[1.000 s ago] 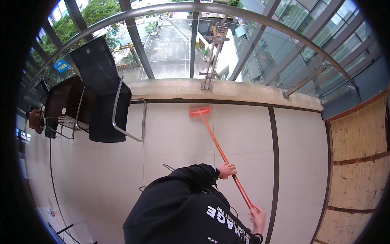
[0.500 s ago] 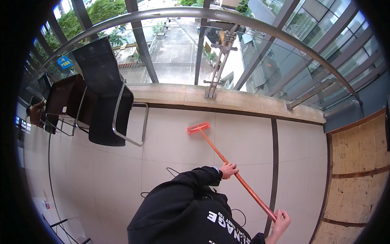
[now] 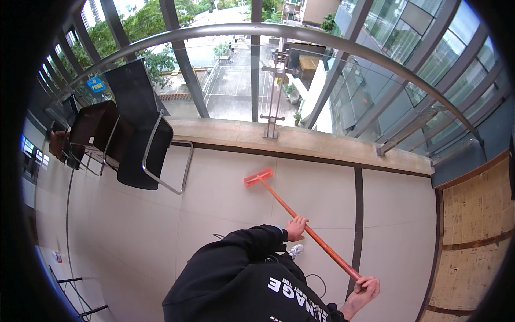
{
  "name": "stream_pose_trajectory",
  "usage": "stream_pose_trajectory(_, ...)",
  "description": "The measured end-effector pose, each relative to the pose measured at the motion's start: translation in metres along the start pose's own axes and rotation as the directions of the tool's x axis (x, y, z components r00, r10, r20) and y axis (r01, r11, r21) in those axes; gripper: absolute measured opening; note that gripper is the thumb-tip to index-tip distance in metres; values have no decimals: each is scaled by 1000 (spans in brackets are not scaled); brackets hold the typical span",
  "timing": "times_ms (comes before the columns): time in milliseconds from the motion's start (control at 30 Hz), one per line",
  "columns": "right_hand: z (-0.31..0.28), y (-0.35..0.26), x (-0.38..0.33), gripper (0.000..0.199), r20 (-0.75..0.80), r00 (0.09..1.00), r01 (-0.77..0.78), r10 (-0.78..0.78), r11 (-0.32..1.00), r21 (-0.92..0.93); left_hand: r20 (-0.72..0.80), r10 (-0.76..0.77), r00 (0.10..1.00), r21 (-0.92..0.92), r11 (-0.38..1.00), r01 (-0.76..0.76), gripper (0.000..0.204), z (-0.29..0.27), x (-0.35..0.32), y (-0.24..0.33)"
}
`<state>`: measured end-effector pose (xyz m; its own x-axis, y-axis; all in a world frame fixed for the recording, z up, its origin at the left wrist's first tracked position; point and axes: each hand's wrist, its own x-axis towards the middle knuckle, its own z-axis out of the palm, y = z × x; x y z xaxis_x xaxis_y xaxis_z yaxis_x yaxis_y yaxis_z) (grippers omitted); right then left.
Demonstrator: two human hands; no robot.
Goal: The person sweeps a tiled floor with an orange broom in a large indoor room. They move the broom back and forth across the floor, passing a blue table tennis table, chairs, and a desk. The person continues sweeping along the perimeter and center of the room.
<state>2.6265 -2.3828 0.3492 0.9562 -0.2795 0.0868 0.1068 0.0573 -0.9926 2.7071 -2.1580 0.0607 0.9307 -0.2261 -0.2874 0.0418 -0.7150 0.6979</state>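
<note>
Bright daylight from beyond handrail [image 3: 257, 29]; fisheye bends edges, corners black.

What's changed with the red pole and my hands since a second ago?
The red pole's head has come back toward you, away from the dark floor strip by the ledge. Your right hand, at the pole's near end, has swung right. Your left hand still grips mid-pole; the black chair stayed put.

- The floor [image 3: 316, 196] gives room right of the red broom head [image 3: 258, 177].
- A black chair [image 3: 130, 169] blocks the left.
- A low ledge [image 3: 230, 132] blocks the front.
</note>
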Motion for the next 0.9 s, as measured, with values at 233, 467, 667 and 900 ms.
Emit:
stream_pose_trajectory(233,-86,-18,46,30,46,977,210,-207,972,-105,16,200,980,6,980,-200,61,55,98,101)
stream_pose_trajectory(467,-142,-18,87,34,96,965,261,-244,924,-278,21,347,938,54,936,-348,20,83,145,172)
stream_pose_trajectory(667,-150,-11,140,32,215,948,279,-234,936,-216,-78,266,961,78,962,-260,32,70,116,150)
stream_pose_trajectory(900,-125,34,171,30,317,945,-6,-77,968,250,-178,-7,984,76,997,21,52,71,95,117)
